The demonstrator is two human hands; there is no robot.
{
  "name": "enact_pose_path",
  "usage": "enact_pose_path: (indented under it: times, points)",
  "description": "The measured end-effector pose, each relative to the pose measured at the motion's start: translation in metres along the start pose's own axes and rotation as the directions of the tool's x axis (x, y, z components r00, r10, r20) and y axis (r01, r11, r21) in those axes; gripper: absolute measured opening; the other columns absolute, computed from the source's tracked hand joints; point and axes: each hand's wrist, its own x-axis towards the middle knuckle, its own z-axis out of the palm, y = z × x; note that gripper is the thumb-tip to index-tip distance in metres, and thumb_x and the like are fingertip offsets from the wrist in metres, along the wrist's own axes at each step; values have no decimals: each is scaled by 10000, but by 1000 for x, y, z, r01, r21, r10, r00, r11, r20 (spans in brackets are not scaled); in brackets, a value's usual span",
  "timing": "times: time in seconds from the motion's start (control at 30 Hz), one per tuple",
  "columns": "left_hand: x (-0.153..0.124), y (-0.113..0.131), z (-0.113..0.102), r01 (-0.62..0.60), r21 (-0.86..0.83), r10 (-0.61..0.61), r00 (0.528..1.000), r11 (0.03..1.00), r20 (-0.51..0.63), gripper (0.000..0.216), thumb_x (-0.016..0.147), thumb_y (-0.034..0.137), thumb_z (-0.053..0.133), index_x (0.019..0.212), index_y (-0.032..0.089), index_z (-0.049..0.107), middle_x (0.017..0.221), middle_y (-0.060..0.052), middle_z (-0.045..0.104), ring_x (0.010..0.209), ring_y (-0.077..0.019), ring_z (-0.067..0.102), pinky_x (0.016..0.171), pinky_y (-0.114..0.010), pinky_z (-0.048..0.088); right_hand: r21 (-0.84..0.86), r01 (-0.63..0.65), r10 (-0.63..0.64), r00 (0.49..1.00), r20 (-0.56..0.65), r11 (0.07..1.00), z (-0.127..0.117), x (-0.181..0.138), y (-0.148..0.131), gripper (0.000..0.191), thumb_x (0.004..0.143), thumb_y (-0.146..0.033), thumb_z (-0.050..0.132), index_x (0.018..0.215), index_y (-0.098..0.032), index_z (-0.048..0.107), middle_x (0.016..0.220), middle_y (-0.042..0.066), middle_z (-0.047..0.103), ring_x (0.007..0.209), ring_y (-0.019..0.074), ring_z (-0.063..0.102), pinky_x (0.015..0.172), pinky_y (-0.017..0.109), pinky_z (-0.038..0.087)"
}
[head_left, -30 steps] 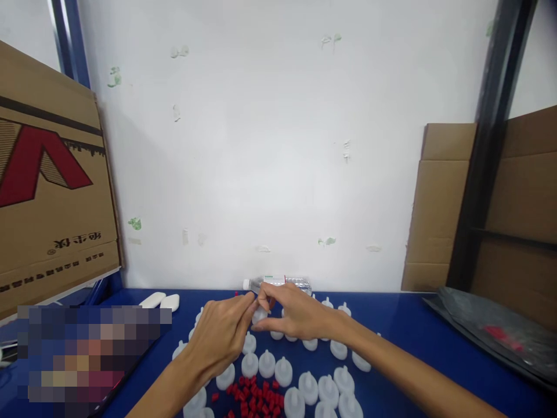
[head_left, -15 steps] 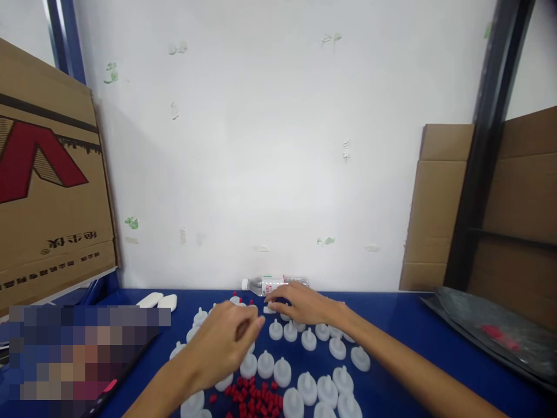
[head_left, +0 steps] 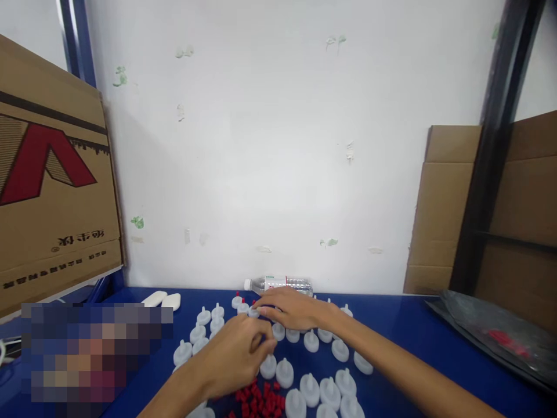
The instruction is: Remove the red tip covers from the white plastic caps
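My left hand is curled with thumb and fingers drawn together, above the pile of small red plugs. What its fingertips hold, if anything, is hidden. My right hand reaches across the far rows, palm down, its fingertips and thumb at a white round cap with a nozzle. A bit of red shows on that nozzle beside the fingers. Two more white caps with red tips stand just left of it. Many plain white nozzle caps stand upright around both hands, some partly covered by my arms.
Behind my right hand a clear plastic bottle lies against the white wall. Two white oval pieces rest at the back left. Large cardboard boxes stand left and right. A grey plastic bag with red bits lies on the blue table's right.
My right hand has shifted left, from one white cap to the red-tipped cap beside it. My left hand has moved slightly right and down, closer below the right. The view has shifted slightly.
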Motion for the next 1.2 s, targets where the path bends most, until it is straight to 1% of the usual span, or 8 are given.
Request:
enact_pose_path:
  times: [0.13,0.3,0.43,0.53,0.77,0.87,1.0,1.2]
  points:
    - [8,-15,-8,120,28,-112,973,992,-201,476,1072,387,305,715,228,576,585,29,550,542,-162,504,568,-277,309,2,42,-42,999,11,999,6,12,-1,277,1031,-351,662,1249,-179,657,1254,84,678,1061,235,693,919,457,585]
    - [9,-31,-16,267,94,-216,907,959,-362,395,1066,361,311,756,240,523,596,5,558,566,-211,545,589,-301,239,-4,15,-15,989,-146,1000,-5,15,-11,203,1034,-330,656,1158,-172,687,1162,64,710,1060,231,693,951,468,561]
    - [7,-32,-15,225,108,-179,928,968,-327,301,1068,319,334,870,243,548,608,27,605,576,-206,601,585,-280,280,31,17,-9,976,-219,999,-15,16,-28,53,978,-187,692,1022,-212,674,1033,0,753,961,183,711,901,344,542]
    - [6,-28,-15,191,127,-143,939,973,-314,254,1058,313,366,913,243,563,640,28,636,581,-198,618,583,-276,297,57,5,10,965,-263,998,-20,19,-43,192,939,-99,663,1038,-248,593,992,-24,756,875,163,712,799,272,520]
    - [6,-31,-14,204,171,-137,930,964,-340,265,1071,297,337,966,249,575,729,-11,710,653,-230,676,585,-298,265,72,-48,71,926,-371,996,-20,23,-58,267,889,-124,686,1021,-263,501,1009,23,720,970,251,688,843,359,498]
    - [7,-34,-15,237,160,-161,909,958,-385,274,1076,294,314,911,250,528,743,-26,710,690,-251,694,591,-305,254,123,-55,98,919,-382,991,-18,21,-55,290,922,-213,708,1101,-269,486,1069,37,725,997,259,706,826,362,520]
    - [7,-33,-18,269,124,-191,879,955,-436,297,1081,335,313,847,258,478,739,-22,693,703,-258,690,600,-302,258,195,-14,82,934,-348,981,-17,18,-50,417,970,-264,703,1285,-308,434,1120,4,764,934,198,755,764,295,554]
    - [6,-28,-16,209,50,-175,907,977,-382,287,1056,354,324,891,255,537,715,-5,657,660,-228,612,619,-305,266,129,12,30,947,-319,992,-13,17,-41,592,954,-207,744,1444,-346,442,1054,-52,799,838,174,747,814,298,549]
